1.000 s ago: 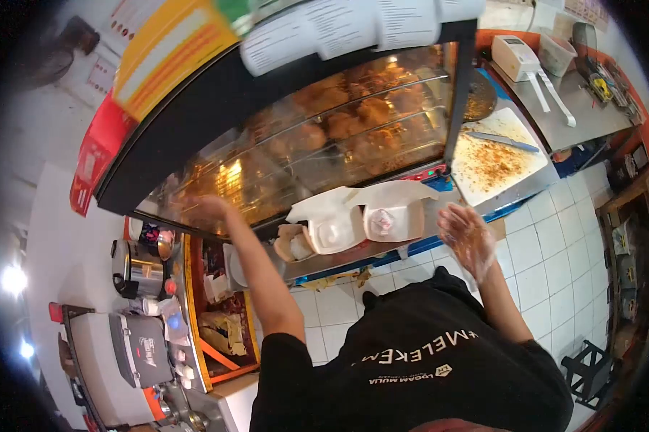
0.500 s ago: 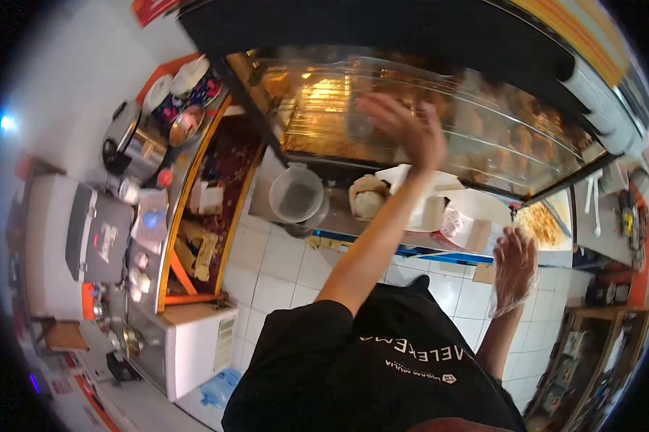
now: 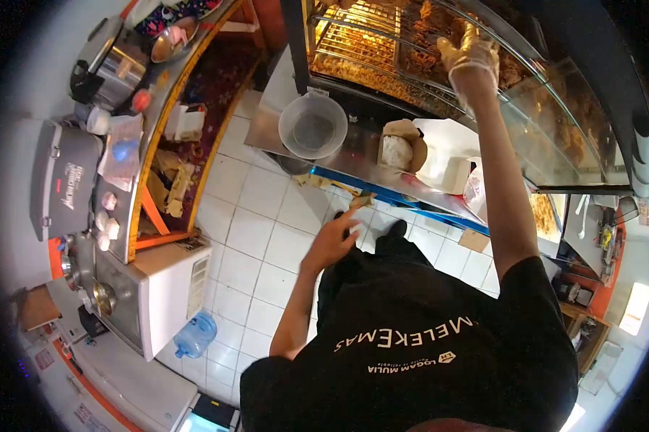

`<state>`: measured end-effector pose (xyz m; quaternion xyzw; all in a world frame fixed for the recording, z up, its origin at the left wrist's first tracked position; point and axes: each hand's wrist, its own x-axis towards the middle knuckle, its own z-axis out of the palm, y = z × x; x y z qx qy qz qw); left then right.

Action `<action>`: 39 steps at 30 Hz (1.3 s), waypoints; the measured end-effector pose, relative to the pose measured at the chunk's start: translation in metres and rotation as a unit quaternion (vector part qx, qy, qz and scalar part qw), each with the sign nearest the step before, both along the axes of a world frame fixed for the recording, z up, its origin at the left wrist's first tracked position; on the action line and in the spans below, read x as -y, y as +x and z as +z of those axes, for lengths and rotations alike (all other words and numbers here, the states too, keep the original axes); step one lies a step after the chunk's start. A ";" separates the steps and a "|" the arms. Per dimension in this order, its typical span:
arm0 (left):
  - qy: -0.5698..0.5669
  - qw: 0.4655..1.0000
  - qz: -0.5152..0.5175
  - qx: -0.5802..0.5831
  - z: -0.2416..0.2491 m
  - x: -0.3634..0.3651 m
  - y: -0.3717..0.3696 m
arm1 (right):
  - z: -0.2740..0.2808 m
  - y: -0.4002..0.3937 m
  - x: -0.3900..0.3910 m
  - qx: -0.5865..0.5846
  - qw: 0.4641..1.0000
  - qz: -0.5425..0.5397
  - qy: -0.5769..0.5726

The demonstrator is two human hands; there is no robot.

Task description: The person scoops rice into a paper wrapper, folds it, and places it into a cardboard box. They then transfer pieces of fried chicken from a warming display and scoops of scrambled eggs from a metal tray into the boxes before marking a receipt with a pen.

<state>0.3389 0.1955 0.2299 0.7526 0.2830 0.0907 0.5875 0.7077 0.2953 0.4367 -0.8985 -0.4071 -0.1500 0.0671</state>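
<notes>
My right hand (image 3: 473,61), in a clear plastic glove, reaches inside the glass display case among pieces of fried chicken (image 3: 427,36). Its thumb and fingers are spread, close over the pieces on the rack. My bare left hand (image 3: 329,243) hangs in front of my body, empty, with its fingers apart. On the steel counter (image 3: 364,164) below the case stand an open white paper box (image 3: 440,169) and a brown paper container with a white wrapped bundle (image 3: 396,153). A round clear plastic tub (image 3: 312,128) sits left of them.
A lit wire rack (image 3: 357,36) is at the case's left. A side table on the left holds a metal pot (image 3: 117,72) and a dark case (image 3: 72,180). A tray of crumbs (image 3: 545,210) lies right of the boxes. A blue water jug (image 3: 195,334) is on the tiled floor.
My gloved right hand has gone up from beside the counter into the case. My left hand has come down from the glass to in front of my body. The case's glass front is now open.
</notes>
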 end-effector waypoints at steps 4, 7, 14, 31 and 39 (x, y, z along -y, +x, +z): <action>-0.120 0.978 0.119 -0.122 -0.024 0.018 -0.087 | -0.018 0.065 -0.031 -0.046 0.996 -0.062 -0.051; -0.148 0.963 0.174 -0.141 -0.028 0.018 -0.104 | -0.078 0.138 -0.020 0.101 0.969 0.209 0.083; -0.143 0.965 0.208 -0.073 -0.007 -0.019 -0.053 | -0.061 0.097 -0.015 0.173 0.985 -0.027 0.001; -0.099 0.984 0.085 -0.120 0.000 -0.044 -0.029 | -0.057 -0.015 0.150 -0.682 0.469 0.068 0.556; -0.119 0.982 0.069 -0.131 -0.008 -0.034 -0.027 | -0.196 0.004 0.235 -0.488 0.813 -0.164 0.272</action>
